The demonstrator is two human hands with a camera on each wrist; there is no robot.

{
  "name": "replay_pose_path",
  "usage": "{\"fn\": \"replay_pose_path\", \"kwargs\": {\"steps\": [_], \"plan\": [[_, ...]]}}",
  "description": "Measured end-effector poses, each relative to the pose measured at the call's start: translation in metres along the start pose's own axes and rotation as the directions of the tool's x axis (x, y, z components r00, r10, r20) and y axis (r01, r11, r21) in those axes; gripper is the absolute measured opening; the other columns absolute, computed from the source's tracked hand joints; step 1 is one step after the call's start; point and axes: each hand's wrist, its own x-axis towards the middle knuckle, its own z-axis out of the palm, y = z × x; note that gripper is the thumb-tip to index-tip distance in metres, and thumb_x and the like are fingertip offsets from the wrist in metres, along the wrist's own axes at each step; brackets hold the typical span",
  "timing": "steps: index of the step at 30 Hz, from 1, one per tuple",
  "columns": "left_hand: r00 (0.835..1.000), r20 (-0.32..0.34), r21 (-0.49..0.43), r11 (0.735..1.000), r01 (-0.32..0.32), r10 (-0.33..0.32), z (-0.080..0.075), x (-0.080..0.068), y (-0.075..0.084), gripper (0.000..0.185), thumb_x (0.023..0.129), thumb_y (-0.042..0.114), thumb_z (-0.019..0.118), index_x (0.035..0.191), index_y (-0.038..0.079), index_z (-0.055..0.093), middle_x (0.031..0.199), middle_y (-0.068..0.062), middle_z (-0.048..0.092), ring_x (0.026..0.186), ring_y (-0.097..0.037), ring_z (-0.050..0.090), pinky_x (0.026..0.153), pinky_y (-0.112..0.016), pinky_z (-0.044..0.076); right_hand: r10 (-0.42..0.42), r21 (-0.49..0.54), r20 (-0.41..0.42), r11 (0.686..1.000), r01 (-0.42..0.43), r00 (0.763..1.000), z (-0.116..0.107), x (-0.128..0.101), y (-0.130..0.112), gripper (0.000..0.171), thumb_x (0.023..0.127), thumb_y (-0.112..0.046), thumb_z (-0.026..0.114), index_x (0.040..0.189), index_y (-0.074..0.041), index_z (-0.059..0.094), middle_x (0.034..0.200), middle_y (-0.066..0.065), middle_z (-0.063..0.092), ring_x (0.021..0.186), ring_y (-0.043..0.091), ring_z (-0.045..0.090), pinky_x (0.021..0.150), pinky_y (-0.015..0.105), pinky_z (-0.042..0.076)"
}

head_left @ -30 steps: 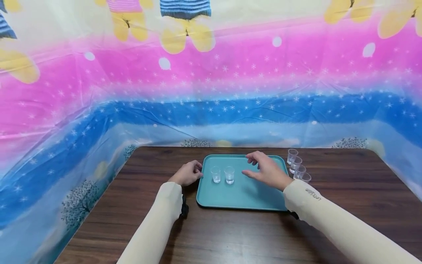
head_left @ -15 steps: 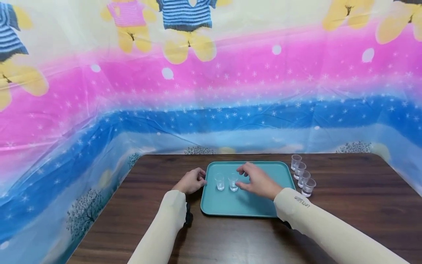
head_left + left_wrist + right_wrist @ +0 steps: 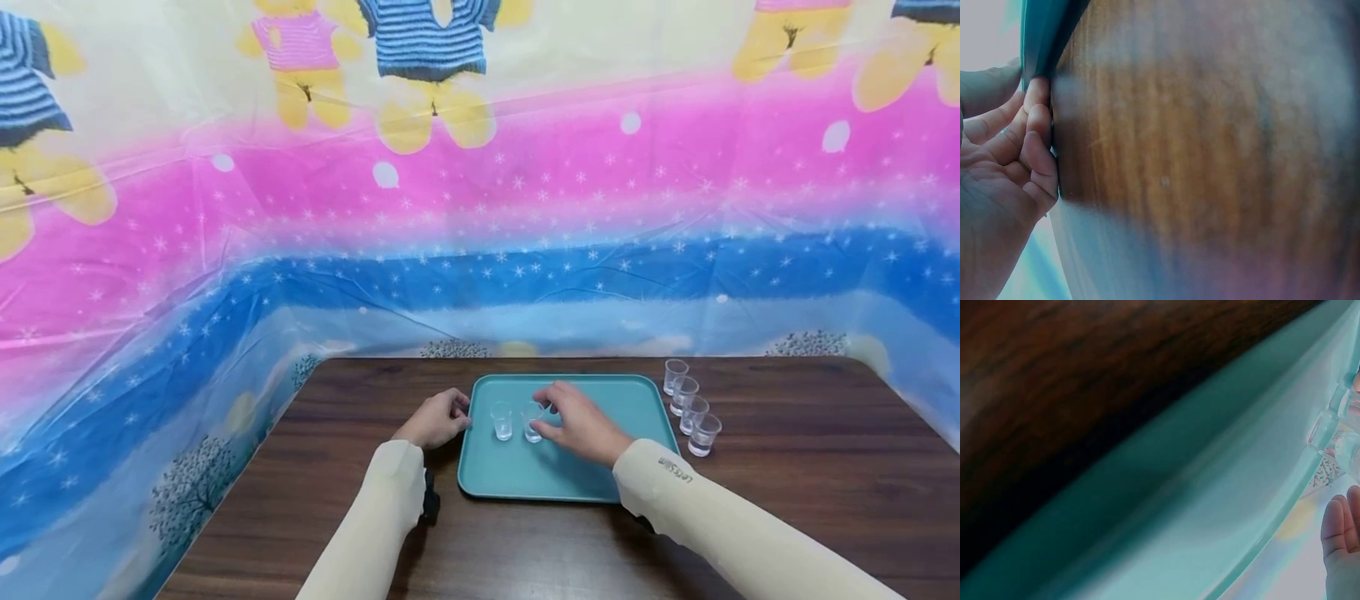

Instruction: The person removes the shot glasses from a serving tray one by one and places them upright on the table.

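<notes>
Between the right hand's (image 3: 581, 425) parted thumb and fingers, one little clear cup (image 3: 531, 417) stands mouth up, its long way up and down; they don't seem to grip it yet. I'd pinch softly and miss the other cup (image 3: 502, 422), just past the thumb. Further left, the left hand (image 3: 435, 419) holds the tray's (image 3: 525, 479) edge.

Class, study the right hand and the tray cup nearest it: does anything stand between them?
Nothing visible does. The right hand is at that cup; the other cup on the tray stands beyond it, to the left.
</notes>
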Motion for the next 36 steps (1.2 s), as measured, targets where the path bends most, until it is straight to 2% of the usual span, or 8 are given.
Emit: {"fn": "replay_pose_path", "kwargs": {"steps": [7,16,22,36], "plan": [[1.0,-0.002,0.006,1.0,0.003,-0.003,0.002,0.0,-0.003,0.028,0.095,0.012,0.059,0.121,0.003,0.053,0.087,-0.004,0.056,0.076,-0.017,0.055,0.07,-0.035,0.046,0.017,-0.007,-0.003,1.0,-0.017,1.0,0.002,0.0,-0.001,0.033,0.087,-0.021,0.071,0.114,-0.006,0.061,0.101,0.002,0.055,0.092,0.017,0.054,0.078,0.033,0.048],[1.0,-0.002,0.006,1.0,0.002,-0.002,0.002,-0.001,-0.002,0.028,0.094,0.011,0.059,0.12,0.002,0.053,0.088,-0.005,0.057,0.077,-0.017,0.055,0.07,-0.035,0.046,-0.003,-0.005,-0.006,1.0,0.003,1.0,0.0,-0.003,0.0,0.032,0.088,-0.021,0.07,0.113,-0.005,0.058,0.099,0.002,0.054,0.09,0.014,0.052,0.078,0.033,0.048],[1.0,-0.004,0.003,1.0,-0.007,0.007,0.001,0.0,-0.001,0.028,0.094,0.011,0.059,0.12,0.002,0.053,0.088,-0.004,0.057,0.077,-0.016,0.055,0.071,-0.035,0.046,-0.007,0.016,-0.022,1.0,0.008,1.0,-0.011,-0.007,0.006,0.031,0.089,-0.02,0.069,0.113,-0.005,0.057,0.099,0.004,0.053,0.09,0.015,0.052,0.077,0.034,0.047],[1.0,0.001,0.002,1.0,-0.009,0.009,0.001,0.001,-0.001,0.029,0.094,0.011,0.059,0.121,0.001,0.053,0.089,-0.005,0.056,0.077,-0.017,0.054,0.07,-0.035,0.045,0.001,-0.025,-0.033,1.0,-0.002,0.999,-0.04,-0.029,0.031,0.029,0.086,-0.017,0.071,0.108,-0.003,0.059,0.096,0.005,0.055,0.086,0.018,0.055,0.074,0.034,0.047]]}}
